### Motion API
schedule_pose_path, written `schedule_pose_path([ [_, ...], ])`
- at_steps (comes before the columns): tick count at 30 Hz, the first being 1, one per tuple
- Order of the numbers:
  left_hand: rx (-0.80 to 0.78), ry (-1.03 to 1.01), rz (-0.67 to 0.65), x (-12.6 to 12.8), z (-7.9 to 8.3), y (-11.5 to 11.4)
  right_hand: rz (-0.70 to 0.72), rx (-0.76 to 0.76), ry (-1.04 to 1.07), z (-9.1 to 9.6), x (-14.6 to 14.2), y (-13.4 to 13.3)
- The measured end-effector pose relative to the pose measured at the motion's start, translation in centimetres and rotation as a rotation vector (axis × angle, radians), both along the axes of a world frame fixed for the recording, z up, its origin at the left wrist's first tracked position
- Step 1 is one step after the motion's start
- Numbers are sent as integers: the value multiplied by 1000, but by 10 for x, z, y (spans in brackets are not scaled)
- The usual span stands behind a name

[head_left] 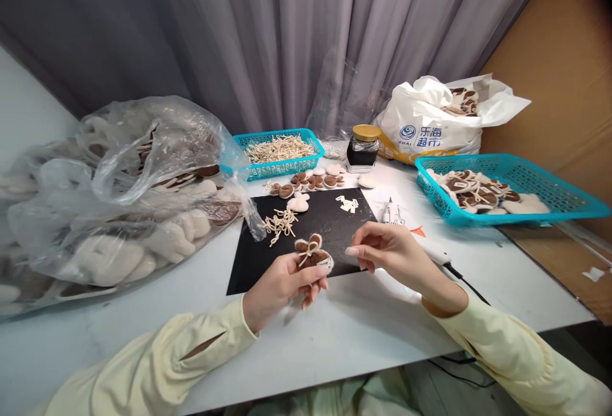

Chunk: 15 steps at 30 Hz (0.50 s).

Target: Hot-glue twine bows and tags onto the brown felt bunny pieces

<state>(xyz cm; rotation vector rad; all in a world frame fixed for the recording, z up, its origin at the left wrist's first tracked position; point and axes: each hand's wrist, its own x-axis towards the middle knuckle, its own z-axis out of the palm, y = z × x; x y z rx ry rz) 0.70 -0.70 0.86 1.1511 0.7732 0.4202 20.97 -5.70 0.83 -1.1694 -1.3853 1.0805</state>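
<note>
My left hand grips a rabbit-shaped felt piece, brown with a pale fuzzy edge. A cream cord bow is on it, and a small white label lies near my thumb. To the right, my right hand hovers over the black mat with thumb and fingertips pinched; what they hold, if anything, is too small to make out. Small cream cord bows lie in a pile on the mat. White labels sit near its far edge. A white felt piece rests beside the bows.
A clear bag of felt pieces fills the left. Behind the mat stand a blue basket of cords, brown pieces and a dark jar. A corded white tool, blue basket and white shopping bag are at right.
</note>
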Motion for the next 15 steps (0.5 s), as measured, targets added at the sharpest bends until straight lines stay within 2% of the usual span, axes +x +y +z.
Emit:
schedule_pose_path([
  [3,38,9,-51,0,1,1,-103,50,-43,2,2,-1],
  [6,59,-26,-92,1,1,1,-177,228,-182,3,1,-3],
  [10,61,-50,-116,2,-1,1,-105,538,-418,-2,-9,-3],
  [12,82,-44,-138,2,-2,0,-89,596,-475,-6,-15,-2],
  [15,131,-39,-156,2,-2,-1,-94,590,-512,-12,-20,0],
])
